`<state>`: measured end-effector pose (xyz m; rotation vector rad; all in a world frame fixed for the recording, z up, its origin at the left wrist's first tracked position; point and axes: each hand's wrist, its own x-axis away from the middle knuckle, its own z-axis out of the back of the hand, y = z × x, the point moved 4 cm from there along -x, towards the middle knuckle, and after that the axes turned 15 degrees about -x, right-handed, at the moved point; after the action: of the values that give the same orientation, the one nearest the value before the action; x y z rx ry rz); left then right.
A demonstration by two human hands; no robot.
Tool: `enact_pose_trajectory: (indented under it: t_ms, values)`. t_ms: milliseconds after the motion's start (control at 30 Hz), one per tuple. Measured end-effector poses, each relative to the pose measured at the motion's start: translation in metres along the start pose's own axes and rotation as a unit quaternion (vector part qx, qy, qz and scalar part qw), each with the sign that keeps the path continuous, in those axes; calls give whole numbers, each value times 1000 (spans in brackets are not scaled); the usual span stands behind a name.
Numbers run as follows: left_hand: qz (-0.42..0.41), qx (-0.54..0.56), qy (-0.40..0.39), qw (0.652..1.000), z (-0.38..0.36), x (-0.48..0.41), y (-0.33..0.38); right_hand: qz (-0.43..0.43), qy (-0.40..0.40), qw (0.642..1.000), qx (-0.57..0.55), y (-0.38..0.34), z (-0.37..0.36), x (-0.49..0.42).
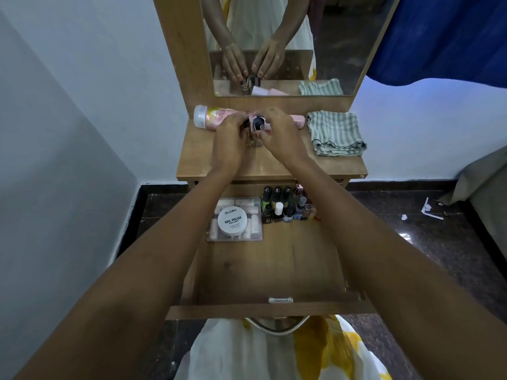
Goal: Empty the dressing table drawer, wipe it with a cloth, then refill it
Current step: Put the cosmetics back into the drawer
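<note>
The wooden drawer is pulled out below the dressing table top. At its back lie a clear box with a white nail polish remover tub on it and several nail polish bottles. Over the table top, my left hand and my right hand close together around small bottles with dark caps. A pink tube lies behind them. A striped cloth sits folded at the right.
A mirror stands behind the table top and reflects my hands. White walls flank the table. A blue curtain hangs at the upper right. Paper scraps lie on the dark floor.
</note>
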<state>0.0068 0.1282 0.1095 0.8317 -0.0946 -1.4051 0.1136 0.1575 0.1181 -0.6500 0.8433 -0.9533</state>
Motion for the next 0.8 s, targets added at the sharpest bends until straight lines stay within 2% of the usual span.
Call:
enact_pose_trajectory:
  t_ms: [467,800]
  values:
    - [43,18,-1,999,-4,-3,-5,-39,19,998,-46,3,2,0]
    - [43,28,-8,999,13,25,14,-9,11,999,-33,-12,21,34]
